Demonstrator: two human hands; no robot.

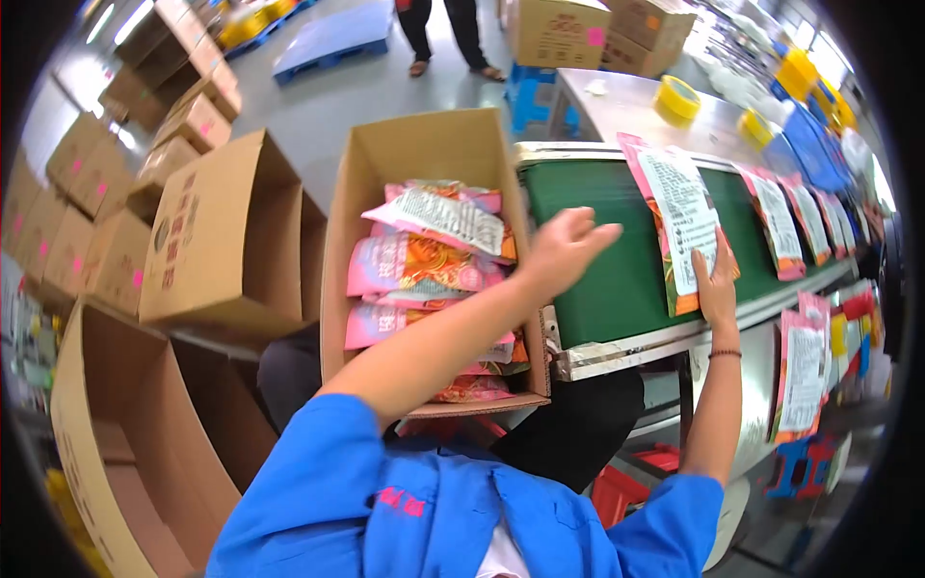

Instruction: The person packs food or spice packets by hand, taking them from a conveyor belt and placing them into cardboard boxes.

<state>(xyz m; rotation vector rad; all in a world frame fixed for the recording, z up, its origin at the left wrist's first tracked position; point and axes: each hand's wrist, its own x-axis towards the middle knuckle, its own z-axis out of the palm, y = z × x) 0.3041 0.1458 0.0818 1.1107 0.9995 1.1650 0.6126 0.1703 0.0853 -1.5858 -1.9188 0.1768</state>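
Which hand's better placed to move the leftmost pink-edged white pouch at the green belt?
Probably right: the right hand holds the pouch; the left hand looks empty, away from it.

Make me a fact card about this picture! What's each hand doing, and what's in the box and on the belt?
Left hand: over the belt's end beside the box, looks empty
Right hand: touching a packet with a white printed panel
Green belt: more packets toward the right
Open box: several pink-and-orange packets piled inside
To the left: other cardboard boxes
Behind: someone's legs; a yellow roll on a table
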